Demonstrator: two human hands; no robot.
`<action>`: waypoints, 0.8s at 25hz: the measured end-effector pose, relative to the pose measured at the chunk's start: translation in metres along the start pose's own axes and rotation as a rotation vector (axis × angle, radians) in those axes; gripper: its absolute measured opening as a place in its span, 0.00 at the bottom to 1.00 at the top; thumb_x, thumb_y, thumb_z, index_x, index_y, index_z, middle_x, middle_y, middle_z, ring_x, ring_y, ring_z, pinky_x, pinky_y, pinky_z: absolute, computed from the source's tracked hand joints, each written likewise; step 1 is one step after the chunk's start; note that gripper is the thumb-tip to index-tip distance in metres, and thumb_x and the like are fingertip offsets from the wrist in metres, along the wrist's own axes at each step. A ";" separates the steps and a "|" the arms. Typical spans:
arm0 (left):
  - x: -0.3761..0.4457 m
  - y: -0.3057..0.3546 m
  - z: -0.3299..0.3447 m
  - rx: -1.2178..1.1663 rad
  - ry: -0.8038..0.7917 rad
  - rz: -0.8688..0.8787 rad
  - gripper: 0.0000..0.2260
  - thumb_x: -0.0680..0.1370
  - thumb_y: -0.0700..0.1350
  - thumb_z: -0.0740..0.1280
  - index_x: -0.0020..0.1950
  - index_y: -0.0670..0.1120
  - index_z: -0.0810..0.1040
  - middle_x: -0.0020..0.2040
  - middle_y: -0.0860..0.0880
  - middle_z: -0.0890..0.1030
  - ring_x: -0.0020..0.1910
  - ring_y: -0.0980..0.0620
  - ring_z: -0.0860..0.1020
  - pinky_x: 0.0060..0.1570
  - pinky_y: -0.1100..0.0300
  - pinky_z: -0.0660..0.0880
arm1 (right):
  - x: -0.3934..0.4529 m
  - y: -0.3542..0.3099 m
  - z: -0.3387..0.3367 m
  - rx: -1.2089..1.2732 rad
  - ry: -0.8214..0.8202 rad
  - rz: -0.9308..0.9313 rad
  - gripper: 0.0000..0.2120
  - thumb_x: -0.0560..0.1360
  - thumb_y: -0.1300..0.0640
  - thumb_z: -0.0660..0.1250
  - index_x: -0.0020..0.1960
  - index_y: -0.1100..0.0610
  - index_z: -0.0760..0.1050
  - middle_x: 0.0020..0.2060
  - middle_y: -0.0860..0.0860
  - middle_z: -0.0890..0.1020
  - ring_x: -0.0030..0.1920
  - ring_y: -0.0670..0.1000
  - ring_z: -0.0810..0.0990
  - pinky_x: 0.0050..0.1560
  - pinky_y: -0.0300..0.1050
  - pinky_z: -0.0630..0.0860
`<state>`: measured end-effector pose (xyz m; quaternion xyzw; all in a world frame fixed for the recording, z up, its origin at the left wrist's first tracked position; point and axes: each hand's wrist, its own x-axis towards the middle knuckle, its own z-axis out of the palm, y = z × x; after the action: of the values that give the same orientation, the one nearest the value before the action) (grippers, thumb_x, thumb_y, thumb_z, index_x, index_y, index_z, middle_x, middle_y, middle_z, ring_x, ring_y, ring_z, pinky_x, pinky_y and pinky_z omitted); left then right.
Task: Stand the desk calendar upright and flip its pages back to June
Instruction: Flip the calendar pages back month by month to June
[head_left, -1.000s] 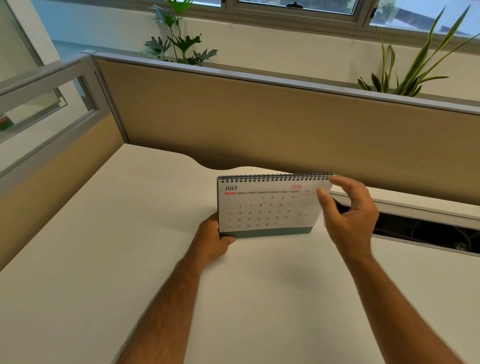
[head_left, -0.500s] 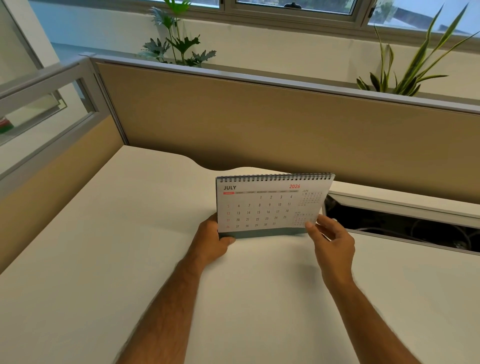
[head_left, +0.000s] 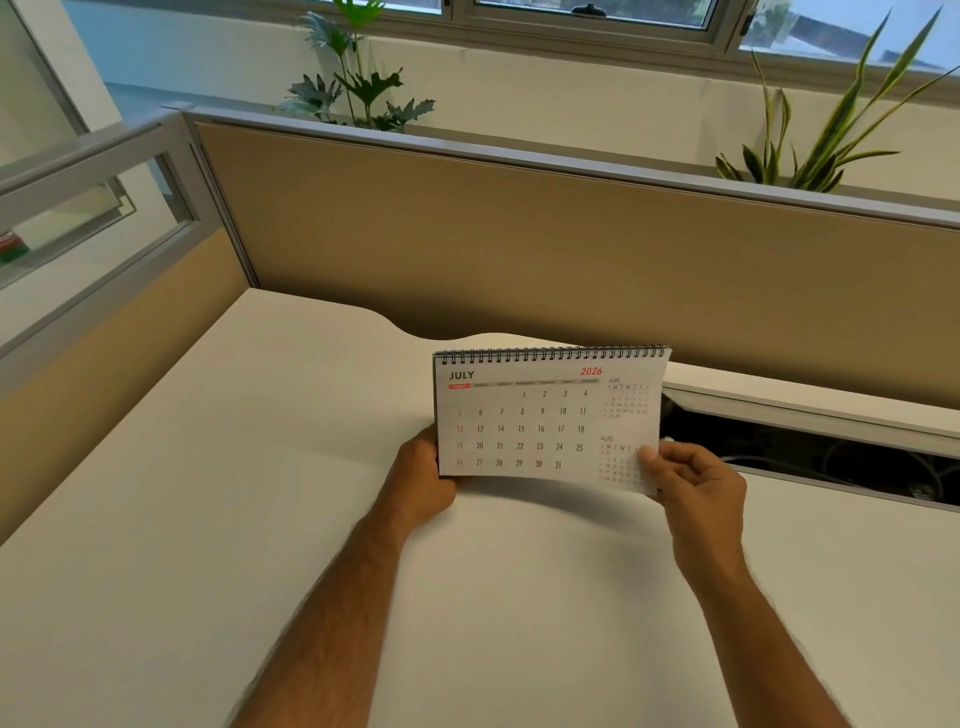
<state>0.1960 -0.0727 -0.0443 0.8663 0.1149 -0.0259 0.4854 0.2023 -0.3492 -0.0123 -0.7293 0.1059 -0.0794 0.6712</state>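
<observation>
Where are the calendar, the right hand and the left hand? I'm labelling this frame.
calendar (head_left: 524, 415): head view, middle of the July page.
right hand (head_left: 698, 480): head view, back of the hand pinching the page's lower right corner.
left hand (head_left: 421, 480): head view, knuckles at the lower left corner.

Your left hand (head_left: 423, 478): bare, no ring or watch
Your right hand (head_left: 696, 483): bare too
Forearms: unsleeved (some hair showing), nothing on either wrist
</observation>
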 end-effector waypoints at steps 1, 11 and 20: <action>-0.001 0.001 -0.001 0.034 -0.009 0.011 0.23 0.70 0.32 0.72 0.62 0.46 0.73 0.56 0.47 0.79 0.53 0.51 0.76 0.53 0.59 0.76 | 0.002 -0.001 -0.006 0.020 -0.055 0.000 0.07 0.77 0.64 0.68 0.41 0.63 0.75 0.39 0.48 0.87 0.49 0.57 0.86 0.46 0.48 0.84; -0.005 -0.002 -0.002 -0.130 -0.041 0.107 0.10 0.69 0.43 0.71 0.49 0.48 0.80 0.44 0.47 0.83 0.42 0.48 0.79 0.41 0.56 0.75 | 0.006 -0.080 -0.018 0.704 -0.481 -0.053 0.26 0.74 0.40 0.61 0.43 0.62 0.83 0.42 0.57 0.86 0.49 0.60 0.84 0.48 0.47 0.80; -0.004 0.004 0.001 -0.087 -0.009 -0.027 0.25 0.71 0.36 0.73 0.64 0.48 0.70 0.61 0.46 0.77 0.61 0.45 0.75 0.59 0.53 0.76 | 0.031 -0.108 0.027 0.065 -0.393 -0.532 0.43 0.74 0.27 0.45 0.54 0.61 0.82 0.52 0.56 0.86 0.57 0.52 0.83 0.59 0.43 0.77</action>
<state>0.1933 -0.0761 -0.0413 0.8426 0.1254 -0.0312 0.5229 0.2446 -0.3237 0.0921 -0.7109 -0.2224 -0.1128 0.6576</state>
